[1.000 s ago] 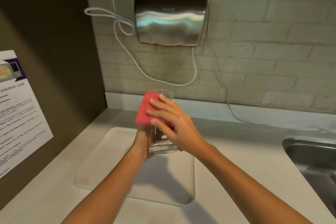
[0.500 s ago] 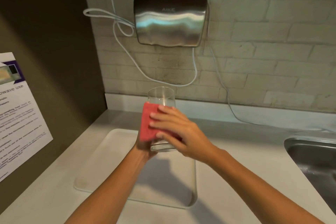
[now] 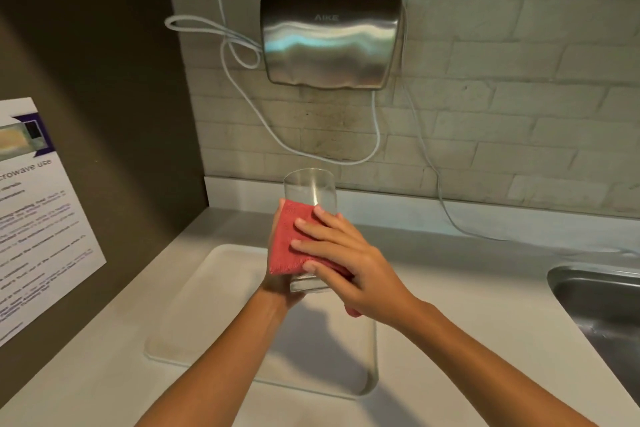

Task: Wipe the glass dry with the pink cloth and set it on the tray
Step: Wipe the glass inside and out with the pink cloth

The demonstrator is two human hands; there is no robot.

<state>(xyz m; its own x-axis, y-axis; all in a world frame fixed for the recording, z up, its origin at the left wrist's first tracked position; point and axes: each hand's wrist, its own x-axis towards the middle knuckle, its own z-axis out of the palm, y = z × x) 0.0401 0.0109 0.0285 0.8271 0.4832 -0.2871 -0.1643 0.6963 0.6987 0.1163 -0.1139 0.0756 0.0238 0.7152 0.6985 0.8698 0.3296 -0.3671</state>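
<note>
A clear drinking glass (image 3: 309, 189) is held upright in the air above the white tray (image 3: 207, 302). My left hand (image 3: 277, 291) grips the glass from behind and below, mostly hidden by it and the cloth. My right hand (image 3: 343, 263) presses a folded pink cloth (image 3: 287, 246) flat against the near side of the glass, fingers spread over it. The rim and upper third of the glass are bare above the cloth.
The tray lies on a pale counter (image 3: 450, 288). A steel sink (image 3: 602, 308) is set into the counter at the right. A steel hand dryer (image 3: 330, 40) with loose white cables (image 3: 242, 55) hangs on the brick wall. A printed notice (image 3: 31, 218) is on the left wall.
The cloth has slid down the glass from its rim to its lower part, baring the top. Both hands and the glass stay in about the same place above the tray.
</note>
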